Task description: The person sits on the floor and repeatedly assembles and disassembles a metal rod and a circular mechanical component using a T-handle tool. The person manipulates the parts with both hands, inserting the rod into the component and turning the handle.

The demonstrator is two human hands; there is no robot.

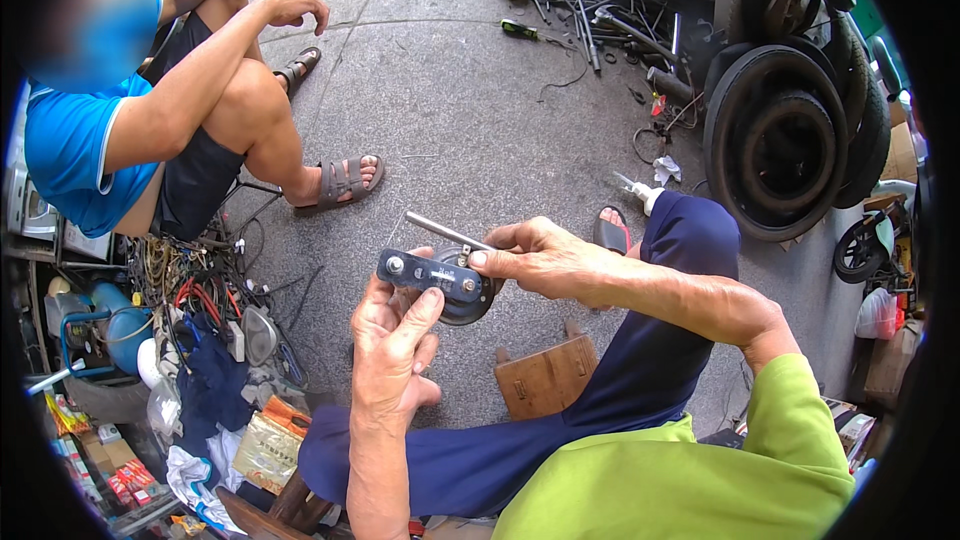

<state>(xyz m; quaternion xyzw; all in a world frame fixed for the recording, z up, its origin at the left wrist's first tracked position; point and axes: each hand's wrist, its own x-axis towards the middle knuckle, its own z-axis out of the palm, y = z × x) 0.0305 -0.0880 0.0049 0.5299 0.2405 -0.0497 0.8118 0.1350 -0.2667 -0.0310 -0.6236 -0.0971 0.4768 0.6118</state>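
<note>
My left hand (395,335) grips a dark flat metal bracket (430,276) between thumb and fingers. The bracket has bolts at its ends and a pale label. Behind it sits a round black disc-shaped part (462,312), which looks like a vehicle horn; the bracket hides part of it. My right hand (530,255) is closed on a thin silvery metal rod (440,229), which points up and left above the bracket. The right thumb rests close to a small metal tab at the bracket's upper edge. The rod's other end is hidden in my right hand.
A small wooden stool (545,377) stands below my hands. At left sits another person in a blue shirt (75,150). Cables and bags (268,445) crowd the lower left. Metal rods and tools (600,25) lie at the far side; black tyres (775,140) stand at right.
</note>
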